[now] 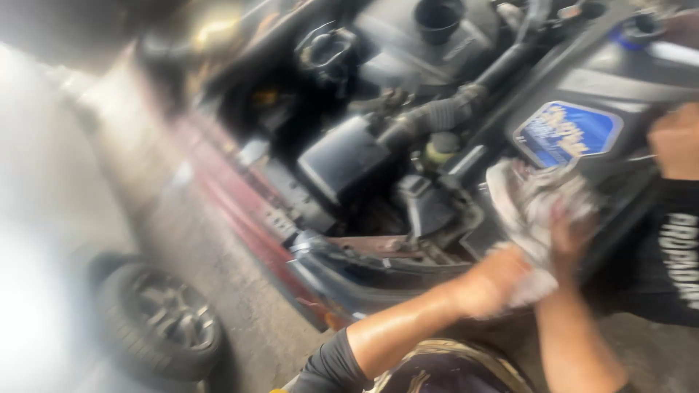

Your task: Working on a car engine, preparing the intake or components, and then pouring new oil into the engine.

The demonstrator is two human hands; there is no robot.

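Both hands, left hand point(489, 282) and right hand point(571, 234), clutch the rag point(535, 200) between them

Whole frame is motion-blurred, your edges are soft. Your left hand point(495, 280) and right hand point(571, 236) are partly buried in the grey rag point(535, 200), so finger grip is unreadable. Another person's hand point(677, 142) is cut by the right edge. Wheel point(164, 320) is smeared, top left washed out.

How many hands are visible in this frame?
3. The person's left hand and right hand grip a dirty rag at lower centre-right; another person's hand is at the right edge. Others may be hidden.
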